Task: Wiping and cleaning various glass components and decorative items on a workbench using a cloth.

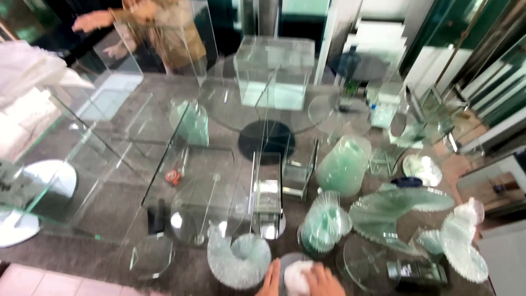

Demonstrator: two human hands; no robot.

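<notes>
A glass workshop or showroom: clear glass sheets (82, 164), a square glass box (274, 71) and spiralled stacks of round greenish glass discs (342, 164) crowd a grey table (109, 214).

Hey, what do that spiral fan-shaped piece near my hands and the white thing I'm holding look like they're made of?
The spiral fan-shaped piece looks like stacked clear glass with a green tint: see-through, with glinting, stepped edges. The white wad between the left hand and right hand looks like soft, matte cloth or paper; the blur leaves that open.
</notes>
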